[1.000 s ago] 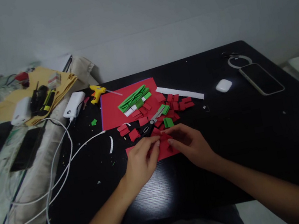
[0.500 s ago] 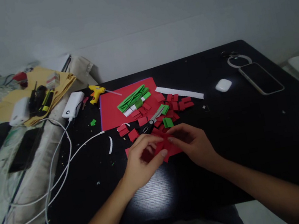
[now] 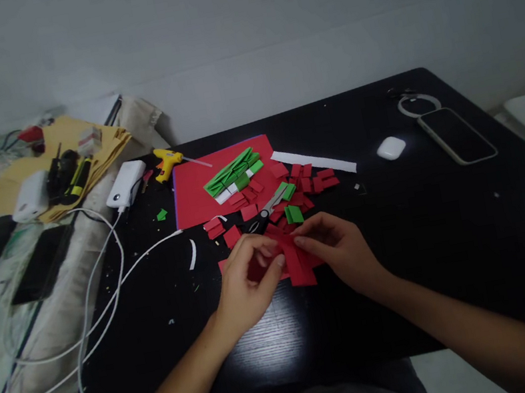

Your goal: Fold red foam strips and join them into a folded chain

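Observation:
A folded red paper strip hangs between my two hands, its lower end spread toward me. My left hand is curled at the strip's left side, fingertips on its upper edge and thumb a little lower. From the other side, my right hand pinches the strip between thumb and index finger. More red paper lies beneath and is partly covered by my hands. Just beyond are scissors, a green folded piece and several small red folded pieces.
Farther back, a red sheet carries a green pleated paper piece. A white paper strip, a yellow glue gun and a white power bank with cables lie around it. At right are a white earbud case and a phone.
The red strip between my hands has turned, and its lower end now points straight toward me. My left thumb has shifted slightly up and left; both hands stay in nearly the same place.

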{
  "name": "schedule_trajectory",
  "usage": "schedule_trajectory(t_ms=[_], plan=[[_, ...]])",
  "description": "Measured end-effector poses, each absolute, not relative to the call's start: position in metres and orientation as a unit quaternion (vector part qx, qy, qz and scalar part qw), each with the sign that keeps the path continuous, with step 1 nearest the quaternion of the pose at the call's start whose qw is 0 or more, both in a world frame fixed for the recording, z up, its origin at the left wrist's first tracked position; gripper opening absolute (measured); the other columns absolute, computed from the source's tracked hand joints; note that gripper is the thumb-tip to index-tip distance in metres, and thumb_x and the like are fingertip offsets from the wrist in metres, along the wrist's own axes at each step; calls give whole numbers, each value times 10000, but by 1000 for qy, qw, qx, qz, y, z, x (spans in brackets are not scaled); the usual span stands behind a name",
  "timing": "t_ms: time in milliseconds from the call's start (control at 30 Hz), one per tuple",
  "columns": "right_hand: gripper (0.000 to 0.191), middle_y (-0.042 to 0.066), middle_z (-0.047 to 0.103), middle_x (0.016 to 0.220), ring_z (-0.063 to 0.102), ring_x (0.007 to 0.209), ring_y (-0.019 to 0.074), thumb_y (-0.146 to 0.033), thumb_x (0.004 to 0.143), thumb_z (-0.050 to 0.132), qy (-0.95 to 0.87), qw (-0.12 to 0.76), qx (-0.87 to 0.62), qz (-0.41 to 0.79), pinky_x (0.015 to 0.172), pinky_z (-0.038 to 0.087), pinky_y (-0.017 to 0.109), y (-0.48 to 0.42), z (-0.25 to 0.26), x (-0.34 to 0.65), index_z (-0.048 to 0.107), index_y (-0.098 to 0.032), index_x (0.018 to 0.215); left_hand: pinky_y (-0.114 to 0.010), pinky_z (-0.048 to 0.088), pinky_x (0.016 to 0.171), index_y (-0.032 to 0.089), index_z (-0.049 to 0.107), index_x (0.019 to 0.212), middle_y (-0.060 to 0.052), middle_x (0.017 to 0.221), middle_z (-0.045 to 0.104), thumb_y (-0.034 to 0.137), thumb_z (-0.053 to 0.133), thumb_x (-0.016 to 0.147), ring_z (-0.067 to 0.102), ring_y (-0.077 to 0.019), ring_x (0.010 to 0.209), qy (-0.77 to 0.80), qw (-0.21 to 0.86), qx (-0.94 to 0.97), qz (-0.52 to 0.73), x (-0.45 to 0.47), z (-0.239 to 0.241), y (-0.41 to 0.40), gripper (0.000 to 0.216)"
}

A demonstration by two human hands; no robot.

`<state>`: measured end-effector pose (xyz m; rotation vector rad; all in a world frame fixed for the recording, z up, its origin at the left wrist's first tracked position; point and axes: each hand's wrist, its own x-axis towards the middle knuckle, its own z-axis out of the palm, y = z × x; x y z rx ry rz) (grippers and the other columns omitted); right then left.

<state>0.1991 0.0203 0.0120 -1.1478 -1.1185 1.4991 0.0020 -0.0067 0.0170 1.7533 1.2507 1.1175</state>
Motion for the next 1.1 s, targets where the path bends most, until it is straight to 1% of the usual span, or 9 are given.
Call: schedule_trajectory(t_ms=[133, 200, 267, 367, 567, 767, 900, 1033, 1100], plan=[[240, 6, 714, 825, 689, 793, 182, -375, 753, 867, -446, 452, -473, 611, 771, 590, 317, 22, 12, 199, 693, -222, 815, -323, 524, 824, 206, 619, 1142, -63, 1064, 634, 115, 630, 915, 612, -174, 909, 477, 314, 697, 434, 0, 16, -6, 244], [235, 3, 709, 821, 680, 786, 179, -370, 753, 866, -450, 452, -473, 608, 761, 581, 311, 22, 12, 199, 696, -223, 822, -364, 532, 903, 212, 608, 1189, -81, 1134, 649, 123, 643, 905, 633, -206, 1014, 477, 319, 702, 423, 0, 14, -6, 299], [219, 5, 714, 826, 678, 794, 181, -359, 753, 863, -459, 452, -469, 603, 772, 574, 314, 21, 12, 199, 707, -225, 829, -388, 543, 942, 218, 597, 1232, -89, 1158, 672, 150, 649, 913, 654, -227, 1068, 475, 342, 699, 411, 0, 12, -6, 331], [164, 13, 736, 834, 689, 811, 190, -333, 769, 837, -473, 448, -461, 603, 791, 571, 327, 21, 11, 199, 729, -225, 829, -369, 568, 913, 218, 599, 1251, -79, 1093, 701, 182, 643, 934, 684, -220, 1023, 475, 377, 683, 407, 0, 11, -8, 323], [59, 18, 773, 863, 711, 819, 188, -270, 792, 790, -488, 438, -445, 609, 796, 570, 321, 21, 12, 201, 781, -235, 838, -312, 560, 842, 206, 624, 1197, -51, 988, 688, 219, 629, 962, 676, -188, 936, 479, 385, 668, 419, 1, 16, -7, 236], [93, 29, 800, 950, 743, 922, 214, -285, 816, 789, -499, 439, -429, 611, 878, 585, 354, 21, 11, 200, 806, -257, 903, -269, 531, 740, 206, 601, 1210, -15, 866, 656, 271, 607, 995, 649, -153, 792, 475, 413, 660, 411, 2, 17, -7, 225], [115, 29, 809, 981, 751, 959, 223, -287, 826, 782, -496, 430, -419, 627, 917, 584, 372, 21, 12, 199, 819, -268, 934, -237, 488, 646, 209, 596, 1198, 26, 756, 588, 265, 616, 992, 593, -125, 679, 470, 421, 649, 425, 2, 14, -7, 215], [141, 27, 814, 993, 749, 962, 224, -294, 794, 805, -448, 419, -435, 659, 921, 576, 370, 23, 12, 201, 826, -264, 930, -244, 485, 670, 215, 588, 1207, 40, 733, 563, 232, 638, 972, 572, -120, 672, 470, 432, 639, 429, 2, 13, -7, 241], [158, 26, 814, 962, 750, 906, 218, -303, 769, 824, -399, 418, -442, 686, 884, 579, 357, 25, 11, 202, 822, -244, 916, -243, 482, 671, 213, 587, 1199, 44, 725, 564, 225, 641, 967, 570, -116, 665, 474, 434, 638, 425, 2, 14, -6, 239]])
